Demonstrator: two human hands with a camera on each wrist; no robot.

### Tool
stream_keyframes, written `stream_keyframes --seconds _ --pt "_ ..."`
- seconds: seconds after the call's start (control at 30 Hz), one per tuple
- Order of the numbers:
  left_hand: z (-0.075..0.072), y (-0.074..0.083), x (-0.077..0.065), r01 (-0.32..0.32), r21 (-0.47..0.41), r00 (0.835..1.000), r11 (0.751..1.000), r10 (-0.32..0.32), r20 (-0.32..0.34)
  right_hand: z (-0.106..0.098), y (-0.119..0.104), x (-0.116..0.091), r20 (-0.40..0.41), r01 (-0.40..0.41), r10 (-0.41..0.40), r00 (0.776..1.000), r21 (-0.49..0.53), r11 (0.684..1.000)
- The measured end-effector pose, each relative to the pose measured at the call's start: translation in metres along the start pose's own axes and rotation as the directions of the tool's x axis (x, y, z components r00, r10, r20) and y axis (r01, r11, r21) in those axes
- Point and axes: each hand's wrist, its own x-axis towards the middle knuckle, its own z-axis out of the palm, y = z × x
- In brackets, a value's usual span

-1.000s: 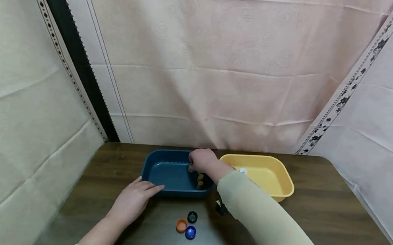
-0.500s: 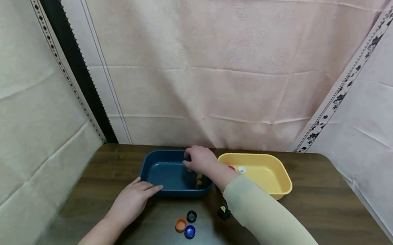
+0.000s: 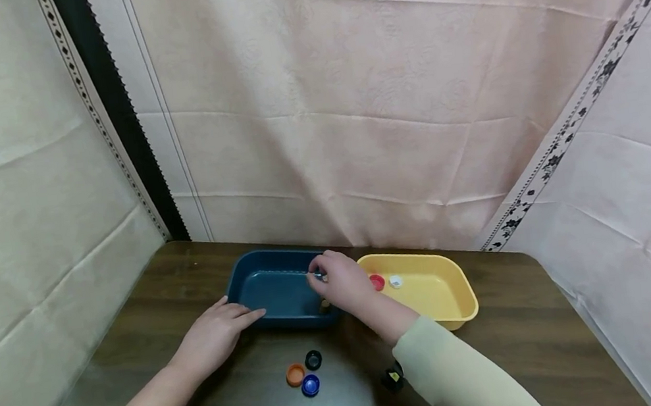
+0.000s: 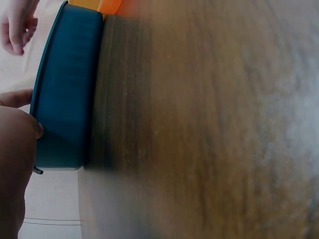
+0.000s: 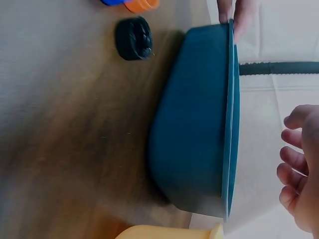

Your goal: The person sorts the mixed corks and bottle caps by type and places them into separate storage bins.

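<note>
Pale, creased cloth (image 3: 287,68) walls in the whole upper frame, with a black strip (image 3: 119,105) at upper left and a flower-patterned border slanting down the right. Below spreads a dark wood-grain table (image 3: 530,340), glossy at bottom centre; on so smooth a top, a bumped tray could probably slide.

The blue tray (image 3: 275,294) sits at centre, the yellow tray (image 3: 435,284) just beside it to the right; the right forearm hides whether they touch. The forearm also crosses the yellow tray's near-left corner, so a low sweep rightward could knock its rim and tip or shift it.

At centre left, the left hand (image 3: 215,330) pinches the blue tray's near-left rim, thumb and finger straddling it. Pressing hard there might tilt the tray and set its contents rolling. The right hand (image 3: 342,282) hangs over the tray's right end, fingers loosely bent, thumb and forefinger parted, with nothing visible in its hold. Below it, a partly hidden wooden piece (image 3: 325,306) lies in the tray; a careless pinch might miss it.

The red cap (image 3: 377,282) and white cap (image 3: 396,281) lie in the yellow tray's left half. At bottom centre, the orange cap (image 3: 295,375), blue cap (image 3: 311,384) and black cap (image 3: 313,360) cluster on the table, where a dragging sleeve could scatter them.
</note>
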Motion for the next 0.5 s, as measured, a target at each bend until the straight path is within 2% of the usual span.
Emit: stream_keyframes --seconds 0.13,0.3,0.5 --pt "0.001 0.0 0.0 0.001 0.003 1.0 1.0 -0.001 0.004 -0.002 -0.001 -0.019 -0.037 0.021 -0.019 0.999 0.033 0.999" --pt "0.003 -0.001 -0.001 0.005 0.006 1.0 1.0 -0.005 0.007 -0.003 0.001 -0.044 -0.044 0.054 -0.052 0.998 0.048 0.997" --pt "0.003 -0.001 -0.001 -0.009 0.004 1.0 1.0 0.009 -0.001 -0.002 0.008 -0.073 -0.05 0.038 -0.033 0.998 0.084 0.996"
